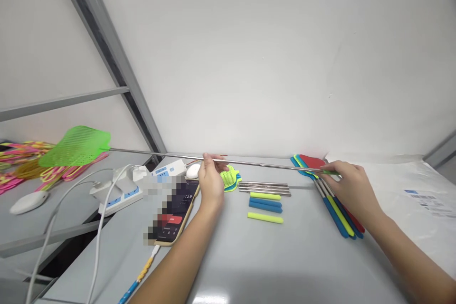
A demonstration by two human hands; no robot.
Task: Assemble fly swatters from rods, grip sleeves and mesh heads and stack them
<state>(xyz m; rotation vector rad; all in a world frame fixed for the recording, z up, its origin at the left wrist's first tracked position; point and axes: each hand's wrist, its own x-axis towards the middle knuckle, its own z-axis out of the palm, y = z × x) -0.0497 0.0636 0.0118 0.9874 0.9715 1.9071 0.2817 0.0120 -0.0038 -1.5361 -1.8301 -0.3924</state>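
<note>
A telescopic fly swatter [256, 165] is stretched out long across the view, its green mesh head [76, 147] at the far left. My left hand [213, 175] is closed round the middle of its thin metal rod. At the other end, my right hand [347, 180] grips the green handle, mostly hidden by the fingers. Below the rod lie several loose metal rods [265, 189], with yellow and blue handle sleeves [265, 205] nearer me. Yellow and blue swatter heads [231, 179] rest beside my left wrist. Under my right hand is a pile of complete swatters [333, 204].
A phone [178, 209] on a charging cable lies left of my left forearm. Power strips [124, 197] with plugs and white cables stand further left. Pink and yellow cords [53, 175] lie at the far left. A white plastic package [402, 199] covers the right side.
</note>
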